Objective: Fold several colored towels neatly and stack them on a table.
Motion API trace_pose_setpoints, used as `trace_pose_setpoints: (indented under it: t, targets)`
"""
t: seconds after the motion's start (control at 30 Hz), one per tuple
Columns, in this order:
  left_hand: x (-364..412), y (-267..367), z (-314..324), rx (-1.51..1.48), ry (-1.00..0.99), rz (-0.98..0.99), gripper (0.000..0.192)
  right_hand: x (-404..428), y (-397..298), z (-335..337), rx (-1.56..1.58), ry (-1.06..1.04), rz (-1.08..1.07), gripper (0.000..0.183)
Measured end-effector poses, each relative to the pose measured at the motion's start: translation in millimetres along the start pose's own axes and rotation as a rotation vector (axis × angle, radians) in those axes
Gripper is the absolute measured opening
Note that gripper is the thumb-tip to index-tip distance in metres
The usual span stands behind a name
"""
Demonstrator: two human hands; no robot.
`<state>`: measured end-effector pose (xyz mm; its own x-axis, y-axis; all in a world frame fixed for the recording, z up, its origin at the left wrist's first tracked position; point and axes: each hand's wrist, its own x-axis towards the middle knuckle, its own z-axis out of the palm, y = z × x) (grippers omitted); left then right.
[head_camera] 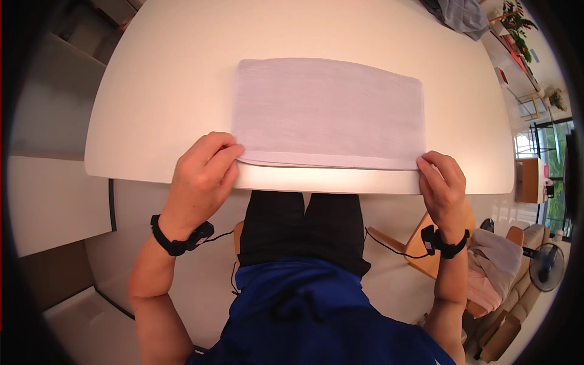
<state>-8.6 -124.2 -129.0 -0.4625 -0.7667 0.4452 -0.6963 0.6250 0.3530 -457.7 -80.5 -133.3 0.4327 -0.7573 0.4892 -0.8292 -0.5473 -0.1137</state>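
Note:
A folded pale lilac towel (329,112) lies flat on the white table (159,114), its banded hem along the side nearest me. My left hand (204,169) pinches the towel's near left corner between thumb and fingers. At the near right corner, my right hand (441,180) grips the cloth in the same way. The layers along the near edge part slightly towards the left. Between that edge and the table's front rim runs a narrow strip of bare tabletop.
A grey cloth (461,18) hangs at the table's far right. Behind my right arm are a wooden chair (426,246), a stack of folded cloths (490,269), a fan (546,267) and a beige sofa (524,299). A white cabinet (59,203) stands at left.

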Motion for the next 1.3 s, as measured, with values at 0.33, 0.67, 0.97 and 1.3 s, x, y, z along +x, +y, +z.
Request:
trace_pose_setpoints:
  t: [0.33,0.67,0.97,1.3]
  targets:
    - [-5,-5,-1,-0.166,-0.029,-0.073,0.026,-12,-1,0,0.19,-0.006,0.235,0.027]
    - [3,-1,-16,-0.292,-0.155,-0.153,0.023,-10,6,-1,0.246,-0.043,0.213,0.021]
    - [4,-5,-11,-0.217,-0.139,-0.103,0.023,-12,6,-1,0.259,-0.023,0.281,0.023]
    - [-6,-10,-2,-0.032,0.029,0.163,0.027,-6,1,-1,0.174,0.019,0.202,0.025]
